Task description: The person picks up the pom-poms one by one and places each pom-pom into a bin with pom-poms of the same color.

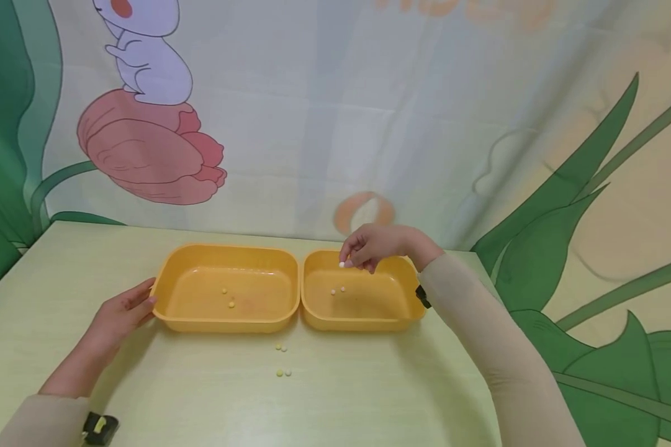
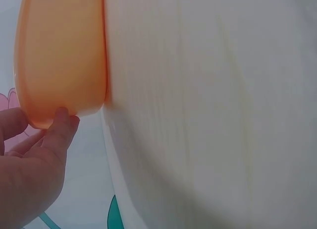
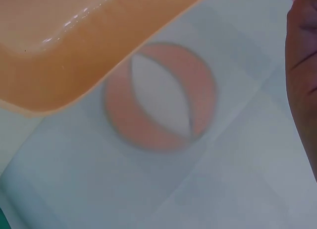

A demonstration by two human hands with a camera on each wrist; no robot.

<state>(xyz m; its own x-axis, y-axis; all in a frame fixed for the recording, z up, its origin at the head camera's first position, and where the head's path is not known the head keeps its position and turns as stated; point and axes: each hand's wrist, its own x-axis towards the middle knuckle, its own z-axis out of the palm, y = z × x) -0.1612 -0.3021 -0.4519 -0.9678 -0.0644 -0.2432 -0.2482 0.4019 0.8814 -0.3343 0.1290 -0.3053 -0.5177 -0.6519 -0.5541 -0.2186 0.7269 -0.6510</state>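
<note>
Two white beads in the right tray below our right fingers, pinching a third bead; left fingers grip the left tray, two yellow beads inside; four beads remain, nearer us, on the counter.

I can read no words. On the cloth backdrop, faint orange lettering is cut off at the top and blurred; below it, I cannot tell if an orange ring is an O.
</note>
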